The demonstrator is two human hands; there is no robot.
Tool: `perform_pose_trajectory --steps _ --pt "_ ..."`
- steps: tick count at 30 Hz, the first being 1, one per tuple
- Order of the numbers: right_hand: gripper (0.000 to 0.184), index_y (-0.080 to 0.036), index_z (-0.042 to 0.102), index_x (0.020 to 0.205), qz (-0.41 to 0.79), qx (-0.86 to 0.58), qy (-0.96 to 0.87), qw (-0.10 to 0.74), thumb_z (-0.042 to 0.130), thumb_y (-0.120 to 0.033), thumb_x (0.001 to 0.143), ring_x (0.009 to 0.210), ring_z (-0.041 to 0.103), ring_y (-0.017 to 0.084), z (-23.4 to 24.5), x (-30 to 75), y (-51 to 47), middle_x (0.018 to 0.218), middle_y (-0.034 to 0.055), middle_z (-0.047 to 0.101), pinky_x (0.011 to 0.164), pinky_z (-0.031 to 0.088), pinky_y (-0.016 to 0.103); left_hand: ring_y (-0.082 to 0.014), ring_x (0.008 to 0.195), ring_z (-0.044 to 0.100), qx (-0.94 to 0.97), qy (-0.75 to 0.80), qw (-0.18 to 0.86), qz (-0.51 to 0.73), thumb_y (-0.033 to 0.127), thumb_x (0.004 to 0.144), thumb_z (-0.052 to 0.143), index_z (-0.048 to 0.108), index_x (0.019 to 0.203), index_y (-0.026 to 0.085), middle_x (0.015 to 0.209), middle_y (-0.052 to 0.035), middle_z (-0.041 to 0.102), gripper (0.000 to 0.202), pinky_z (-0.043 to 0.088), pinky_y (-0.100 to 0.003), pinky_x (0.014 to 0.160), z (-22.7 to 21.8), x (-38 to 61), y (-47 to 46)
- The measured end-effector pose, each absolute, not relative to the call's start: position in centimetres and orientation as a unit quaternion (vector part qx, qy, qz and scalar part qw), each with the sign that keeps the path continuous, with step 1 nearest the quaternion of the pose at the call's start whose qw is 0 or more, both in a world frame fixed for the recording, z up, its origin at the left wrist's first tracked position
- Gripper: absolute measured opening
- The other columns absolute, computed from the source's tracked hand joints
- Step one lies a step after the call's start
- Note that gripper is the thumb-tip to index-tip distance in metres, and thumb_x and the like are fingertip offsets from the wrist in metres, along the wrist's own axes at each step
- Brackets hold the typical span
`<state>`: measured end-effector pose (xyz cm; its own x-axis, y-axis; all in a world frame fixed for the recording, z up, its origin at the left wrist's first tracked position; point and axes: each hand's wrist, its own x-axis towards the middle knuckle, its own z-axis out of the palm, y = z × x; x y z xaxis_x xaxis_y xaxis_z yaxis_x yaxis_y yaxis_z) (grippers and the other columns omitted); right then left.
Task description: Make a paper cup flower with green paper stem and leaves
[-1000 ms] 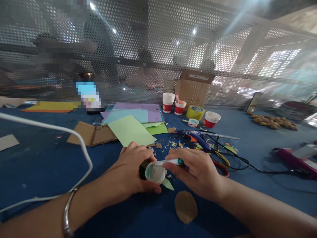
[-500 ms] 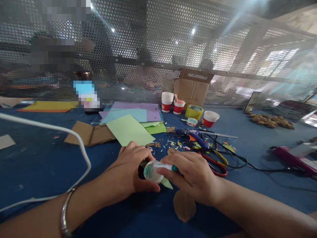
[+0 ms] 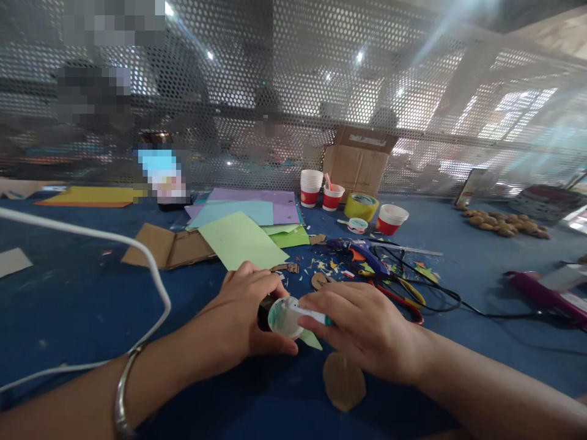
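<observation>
My left hand [image 3: 241, 311] is wrapped round a small paper cup [image 3: 284, 318] lying on its side, its green-smeared white bottom turned toward me. My right hand [image 3: 367, 327] pinches a white marker with a teal end [image 3: 312, 315] and holds its tip against the cup's bottom. A small green paper scrap [image 3: 310, 340] pokes out below the cup. An oval cardboard piece [image 3: 343, 381] lies on the blue table [image 3: 82, 305] just under my right wrist.
Coloured paper sheets [image 3: 241, 239] and flat cardboard [image 3: 169, 246] lie beyond my hands. A blue glue gun [image 3: 367, 256], red scissors [image 3: 403, 302], black cords and paper scraps sit right. Red-and-white cups [image 3: 312, 188], yellow tape [image 3: 361, 206] and a cardboard box [image 3: 360, 160] stand at the mesh wall. A white cable [image 3: 114, 241] arcs left.
My right hand has slid a little to the left along the marker and dropped slightly; the marker's tip stays on the cup. The left hand keeps its hold.
</observation>
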<state>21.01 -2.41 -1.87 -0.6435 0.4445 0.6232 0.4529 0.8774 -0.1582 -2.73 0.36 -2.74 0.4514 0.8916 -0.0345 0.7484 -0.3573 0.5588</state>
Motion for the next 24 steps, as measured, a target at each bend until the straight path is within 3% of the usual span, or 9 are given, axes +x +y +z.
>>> perform_pose_trajectory --steps 4,8,13,18,21,24 --pt "0.012 -0.011 0.063 0.106 -0.046 -0.184 -0.931 0.311 0.052 -0.016 0.106 0.067 0.059 0.016 -1.6 20.6 -3.0 0.08 0.0052 0.068 0.057 0.045 0.032 -0.032 0.108 0.049 0.813 0.501 0.259 0.144 0.059 0.062 0.09 0.069 0.101 0.026 0.107 -0.0054 0.063 0.055 0.04 -0.041 0.093 -2.1 -2.5 0.0" --pt "0.016 -0.008 0.063 0.105 -0.073 -0.151 -0.933 0.317 0.049 -0.014 0.108 0.064 0.056 0.016 -1.2 19.8 -3.6 0.075 0.0041 0.065 0.055 0.043 0.033 -0.0295 0.105 0.049 0.831 0.472 0.252 0.152 0.045 0.071 0.082 0.067 0.093 0.024 0.1 -0.0035 0.065 0.034 0.039 -0.04 0.092 -1.4 -2.3 -0.2" --pt "0.026 -0.009 0.067 0.1 -0.094 -0.159 -0.939 0.29 0.043 -0.013 0.108 0.064 0.053 0.016 -1.3 19.8 -3.7 0.075 0.0047 0.065 0.056 0.042 0.033 -0.0304 0.107 0.049 0.833 0.472 0.251 0.141 0.041 0.069 0.084 0.066 0.094 0.024 0.1 -0.0028 0.066 0.035 0.037 -0.041 0.092 -1.3 -2.3 0.0" --pt "0.021 -0.005 0.071 0.105 -0.097 -0.147 -0.948 0.265 0.051 -0.01 0.103 0.067 0.053 0.017 -1.8 19.7 -4.0 0.08 0.0061 0.065 0.054 0.042 0.034 -0.0303 0.105 0.049 0.833 0.472 0.261 0.126 0.045 0.072 0.081 0.064 0.093 0.024 0.1 -0.0028 0.066 0.034 0.037 -0.042 0.091 -1.1 -2.2 0.0" --pt "0.023 -0.004 0.072 0.107 -0.082 -0.141 -0.954 0.253 0.049 -0.01 0.104 0.067 0.053 0.017 -1.9 19.6 -4.1 0.081 0.006 0.065 0.054 0.041 0.034 -0.03 0.104 0.049 0.826 0.482 0.263 0.129 0.041 0.071 0.082 0.065 0.092 0.025 0.098 -0.0022 0.065 0.032 0.038 -0.043 0.092 -1.0 -2.1 0.0" --pt "0.026 -0.002 0.072 0.11 -0.089 -0.146 -0.95 0.262 0.048 -0.01 0.104 0.068 0.054 0.017 -1.8 19.7 -4.0 0.083 0.0077 0.068 0.055 0.043 0.034 -0.0312 0.106 0.048 0.829 0.475 0.27 0.12 0.046 0.069 0.083 0.065 0.092 0.025 0.099 -0.0028 0.065 0.036 0.038 -0.043 0.092 -1.1 -2.2 0.1"
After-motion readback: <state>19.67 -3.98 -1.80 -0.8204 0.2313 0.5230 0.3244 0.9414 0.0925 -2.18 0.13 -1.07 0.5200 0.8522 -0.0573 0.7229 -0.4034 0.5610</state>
